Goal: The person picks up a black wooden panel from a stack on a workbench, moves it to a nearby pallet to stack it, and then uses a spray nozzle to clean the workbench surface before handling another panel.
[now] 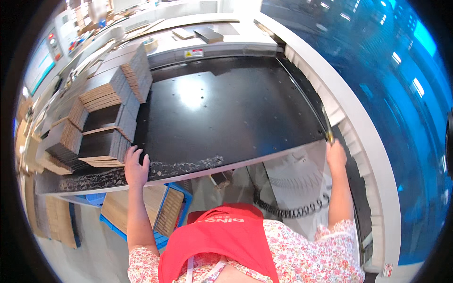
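Note:
My left hand (136, 169) lies with its fingers spread on the front edge of the black table (226, 108), right beside the nearest stack of dark-faced boards (104, 150). Its fingertips are at the corner of that stack. At the table's right edge my right hand (335, 153) is closed around a slim air blow gun (329, 136) with a brass-coloured part; most of its body is hidden in the fist. A black coiled hose (295, 210) hangs below the table near my right forearm.
Several more board stacks (134, 70) rise along the table's left side. A white ribbed guard (351, 127) and a blue panel (391, 94) border the right. Beyond the far edge lie loose boards (207, 34) and a tape roll (150, 45). Under the table stands a blue crate (186, 193).

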The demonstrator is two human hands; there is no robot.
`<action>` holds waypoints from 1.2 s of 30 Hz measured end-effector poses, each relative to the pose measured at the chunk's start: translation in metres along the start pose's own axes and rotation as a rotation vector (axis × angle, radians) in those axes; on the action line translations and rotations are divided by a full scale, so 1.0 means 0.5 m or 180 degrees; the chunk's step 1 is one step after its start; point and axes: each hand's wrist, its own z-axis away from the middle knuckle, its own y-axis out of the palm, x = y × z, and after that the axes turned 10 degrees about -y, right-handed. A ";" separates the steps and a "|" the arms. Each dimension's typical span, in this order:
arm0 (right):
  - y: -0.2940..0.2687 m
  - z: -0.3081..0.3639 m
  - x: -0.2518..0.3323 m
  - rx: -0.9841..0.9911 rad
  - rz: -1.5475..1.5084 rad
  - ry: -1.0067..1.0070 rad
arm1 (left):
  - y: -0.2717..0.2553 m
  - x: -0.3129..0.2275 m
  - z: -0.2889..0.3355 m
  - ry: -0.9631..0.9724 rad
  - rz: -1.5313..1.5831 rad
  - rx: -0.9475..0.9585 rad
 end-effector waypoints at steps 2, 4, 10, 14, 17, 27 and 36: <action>0.037 -0.052 -0.066 -0.0624 -0.0569 -0.0377 | 0.011 -0.003 -0.006 0.0043 0.0044 0.0071; 0.080 -0.101 -0.113 -0.0497 -0.2465 -0.0203 | 0.020 -0.012 -0.010 0.0127 -0.0068 0.0027; 0.227 -0.158 -0.079 -0.1514 -0.3172 -0.0274 | 0.016 -0.005 -0.014 0.0065 0.0068 0.0083; 0.274 -0.121 -0.069 -0.2091 -0.0941 0.0136 | 0.007 -0.005 -0.011 0.0031 0.0175 -0.0012; 0.316 -0.025 -0.023 -0.1972 -0.0595 0.0102 | -0.010 0.008 0.007 -0.0106 0.0171 -0.0130; 0.115 0.126 0.421 -0.1057 -0.2573 -0.2985 | -0.014 -0.020 0.012 -0.0267 0.0242 -0.0164; 0.037 0.218 0.972 0.0382 -0.3236 -0.4773 | -0.017 -0.010 0.006 -0.0413 0.0520 0.0040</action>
